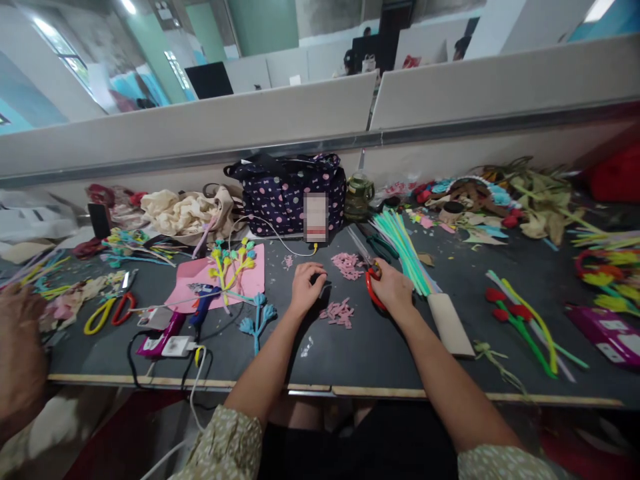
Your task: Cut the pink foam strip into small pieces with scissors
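My right hand (393,288) is wrapped round the red handles of a pair of scissors (375,280), whose blades point away to the upper left. My left hand (307,285) hovers over the dark table with fingers curled and thumb drawn towards them; whatever may be pinched there is too small to make out. Between my hands lies a pile of short pink pieces (347,265). A second heap of pink pieces (338,313) is nearer to me, beside my left wrist.
Left of me are blue pipe-cleaner flowers (258,320), a glue gun (203,303) and other scissors (120,307). A phone (315,217) leans on a dotted bag (285,187). Green pipe cleaners (403,250) lie to the right. Another person's hand (20,333) is at far left.
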`<action>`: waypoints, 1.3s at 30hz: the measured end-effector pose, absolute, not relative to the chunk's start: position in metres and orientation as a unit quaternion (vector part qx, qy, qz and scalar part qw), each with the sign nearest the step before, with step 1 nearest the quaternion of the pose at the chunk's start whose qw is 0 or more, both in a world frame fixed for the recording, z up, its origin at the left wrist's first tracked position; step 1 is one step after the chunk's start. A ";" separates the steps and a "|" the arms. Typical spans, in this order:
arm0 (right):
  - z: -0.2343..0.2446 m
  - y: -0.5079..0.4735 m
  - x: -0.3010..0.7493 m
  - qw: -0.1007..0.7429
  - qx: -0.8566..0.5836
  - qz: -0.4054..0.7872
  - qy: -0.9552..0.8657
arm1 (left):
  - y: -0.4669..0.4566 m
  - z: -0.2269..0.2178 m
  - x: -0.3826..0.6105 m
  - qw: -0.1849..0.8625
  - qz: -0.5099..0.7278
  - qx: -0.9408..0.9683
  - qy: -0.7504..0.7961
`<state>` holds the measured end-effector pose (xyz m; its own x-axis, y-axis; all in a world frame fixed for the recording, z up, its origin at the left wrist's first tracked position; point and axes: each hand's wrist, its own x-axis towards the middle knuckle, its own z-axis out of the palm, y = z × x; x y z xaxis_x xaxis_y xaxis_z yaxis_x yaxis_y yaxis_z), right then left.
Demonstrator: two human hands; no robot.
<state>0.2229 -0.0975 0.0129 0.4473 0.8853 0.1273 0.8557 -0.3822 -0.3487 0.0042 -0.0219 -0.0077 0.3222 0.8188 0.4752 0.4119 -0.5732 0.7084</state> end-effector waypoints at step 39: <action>0.025 -0.106 0.232 0.006 -0.820 0.073 -0.567 | -0.023 -0.014 0.008 0.243 0.353 0.833 0.350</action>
<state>0.2319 -0.1058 0.0249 0.3461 0.9313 -0.1135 0.9295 -0.3568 -0.0932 0.0081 -0.0226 -0.0135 0.5050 0.7551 0.4182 0.4108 -0.6364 0.6529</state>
